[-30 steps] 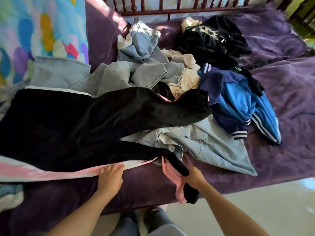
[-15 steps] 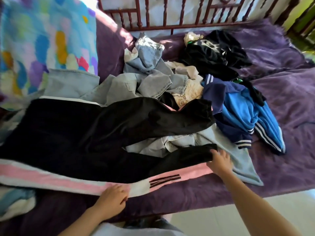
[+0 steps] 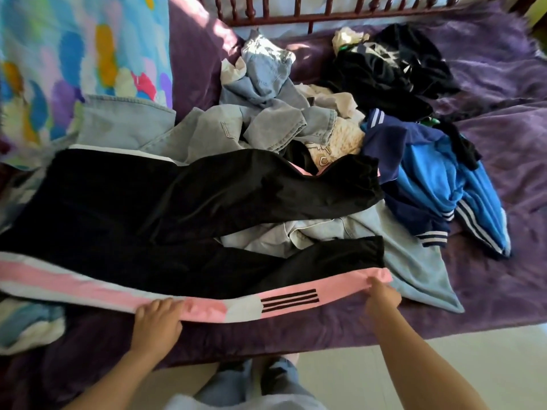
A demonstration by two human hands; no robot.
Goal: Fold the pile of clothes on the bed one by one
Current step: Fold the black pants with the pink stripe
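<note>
Right grip shifted, pinching black trousers cuff; left grip clutches pink stripe.

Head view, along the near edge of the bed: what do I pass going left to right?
left hand gripping the pink band → black stripes on that band → right hand at the band's end → pale denim garment → bare purple blanket

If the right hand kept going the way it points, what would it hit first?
Probably the black leg of the trousers that the right hand grips at the cuff, then the pale denim garment beyond.
</note>
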